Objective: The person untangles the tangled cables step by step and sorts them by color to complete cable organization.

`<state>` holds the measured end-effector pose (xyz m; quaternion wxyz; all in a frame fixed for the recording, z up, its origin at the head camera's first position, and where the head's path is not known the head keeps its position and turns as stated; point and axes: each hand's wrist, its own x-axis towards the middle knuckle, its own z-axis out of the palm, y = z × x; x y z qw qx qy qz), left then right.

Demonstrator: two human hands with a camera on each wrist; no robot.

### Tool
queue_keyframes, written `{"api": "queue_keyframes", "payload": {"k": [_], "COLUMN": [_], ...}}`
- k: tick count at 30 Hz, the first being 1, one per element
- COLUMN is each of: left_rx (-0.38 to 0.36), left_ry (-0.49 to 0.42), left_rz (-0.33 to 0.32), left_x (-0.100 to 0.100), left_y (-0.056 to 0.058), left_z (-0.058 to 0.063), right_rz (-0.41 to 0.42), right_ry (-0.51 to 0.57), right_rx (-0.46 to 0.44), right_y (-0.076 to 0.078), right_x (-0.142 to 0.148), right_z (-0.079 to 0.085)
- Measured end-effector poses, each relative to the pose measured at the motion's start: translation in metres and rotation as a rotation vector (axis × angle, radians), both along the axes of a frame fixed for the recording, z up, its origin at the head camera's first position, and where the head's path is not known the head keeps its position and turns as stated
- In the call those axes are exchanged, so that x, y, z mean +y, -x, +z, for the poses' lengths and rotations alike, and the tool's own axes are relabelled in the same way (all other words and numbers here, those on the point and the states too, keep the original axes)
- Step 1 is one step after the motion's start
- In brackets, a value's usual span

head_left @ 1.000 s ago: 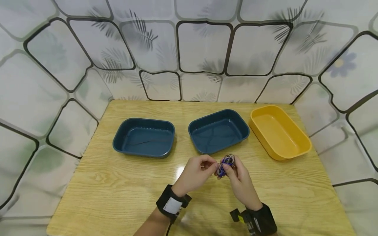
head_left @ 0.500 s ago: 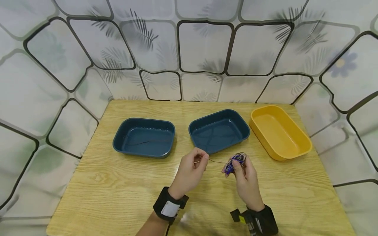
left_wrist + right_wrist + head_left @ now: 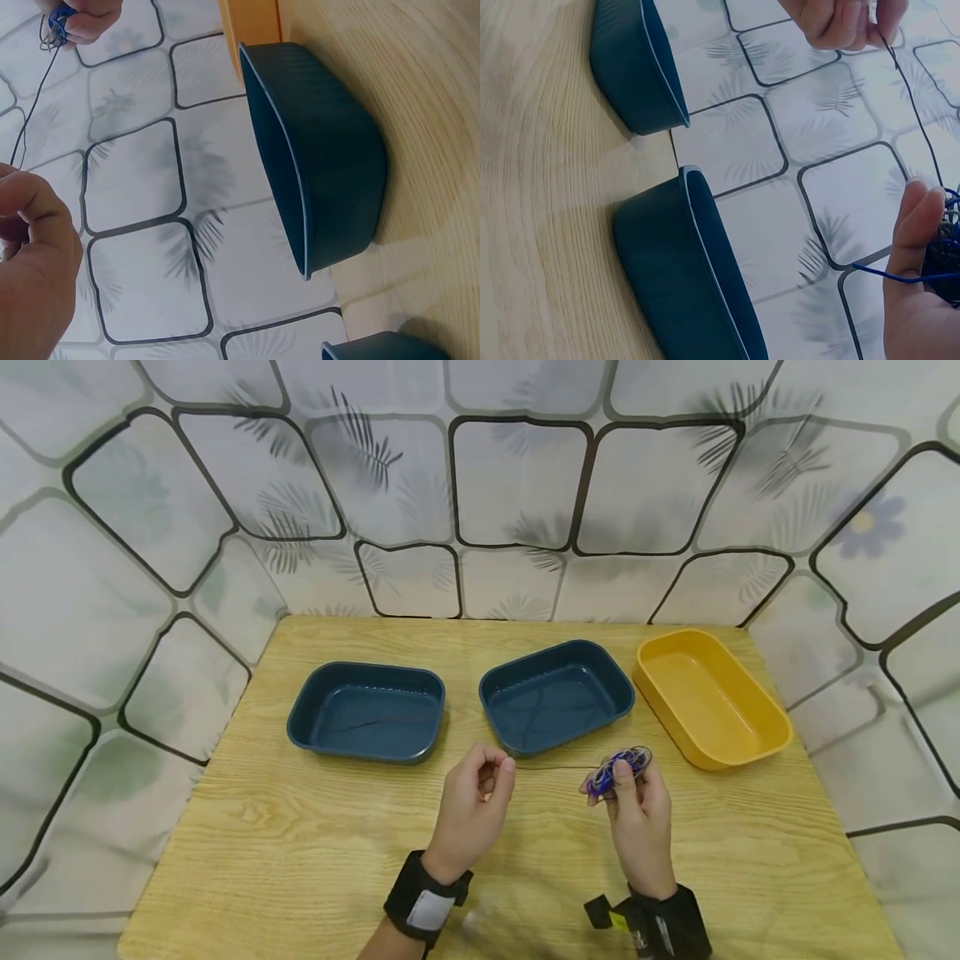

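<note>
My right hand [image 3: 641, 831] holds a tangled bundle of thin wires [image 3: 621, 772], mostly blue with pale and dark strands, above the table. The thumb presses on top of it. One dark wire [image 3: 922, 120] runs from the bundle to my left hand [image 3: 472, 814], which pinches its end between thumb and forefinger. That stretch looks nearly straight in the head view. A blue wire end [image 3: 889, 278] sticks out past my right thumb in the right wrist view. The bundle's underside is hidden by my right fingers.
Beyond my hands, a blue bin [image 3: 527, 748] stands mid-table, with a yellow bin [image 3: 712, 760] to its right. Another blue bin [image 3: 367, 754] at the left has a thin dark strand [image 3: 365, 724] in it. A patterned curtain [image 3: 517, 485] closes off the back.
My hands have moved apart, left hand leftward and right hand rightward with the bundle. A dark wire has come out of the bundle and now spans the gap between them.
</note>
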<state>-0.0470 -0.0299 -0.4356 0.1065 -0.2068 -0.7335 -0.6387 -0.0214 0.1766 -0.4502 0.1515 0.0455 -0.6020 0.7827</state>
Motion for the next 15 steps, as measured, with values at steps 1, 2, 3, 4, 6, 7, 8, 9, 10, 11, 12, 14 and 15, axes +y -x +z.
{"api": "queue_keyframes", "payload": {"k": [1, 2, 3, 4, 6, 7, 8, 9, 10, 11, 12, 14, 15], "left_rx": [0.01, 0.021, 0.036, 0.046, 0.067, 0.069, 0.073, 0.075, 0.071, 0.069, 0.066, 0.065, 0.065], "left_ry": [-0.004, -0.011, -0.017, -0.027, -0.04, -0.049, -0.054, -0.06, -0.067, -0.074, -0.085, -0.104, -0.109], "left_rz": [0.011, 0.022, 0.035, 0.045, 0.07, 0.078, 0.087, 0.096, 0.106, 0.117, 0.125, 0.144, 0.157], "left_x": [0.0001, 0.0003, 0.0006, 0.0005, 0.0005, 0.0005, 0.0006, 0.0005, 0.0005, 0.0004, 0.0002, -0.0003, -0.0003], "left_y": [-0.0001, -0.0001, -0.0001, 0.0, -0.0002, -0.0004, -0.0007, -0.0011, -0.0017, -0.0023, -0.0028, -0.0037, -0.004], "left_z": [-0.0006, -0.0012, -0.0016, -0.0024, -0.0024, -0.0031, -0.003, -0.0029, -0.0027, -0.0022, -0.0022, -0.0026, -0.0028], "right_rz": [-0.003, -0.009, -0.014, -0.02, -0.029, -0.031, -0.032, -0.032, -0.032, -0.031, -0.029, -0.027, -0.027], "right_ry": [0.01, 0.018, 0.027, 0.036, 0.06, 0.068, 0.079, 0.097, 0.112, 0.127, 0.139, 0.157, 0.165], "right_rx": [-0.008, -0.016, -0.026, -0.038, -0.053, -0.059, -0.062, -0.063, -0.061, -0.055, -0.048, -0.03, -0.018], "right_y": [0.0002, 0.0003, 0.0002, 0.0001, -0.0006, -0.001, -0.0014, -0.0018, -0.0021, -0.0024, -0.0025, -0.0023, -0.0024], "right_x": [-0.0003, -0.0007, -0.0012, -0.0017, -0.0028, -0.0033, -0.0038, -0.0042, -0.0046, -0.0049, -0.0053, -0.0061, -0.0065], "right_z": [0.0003, 0.0008, 0.0015, 0.0023, 0.0039, 0.0046, 0.0053, 0.0059, 0.0063, 0.0065, 0.0066, 0.0065, 0.0064]}}
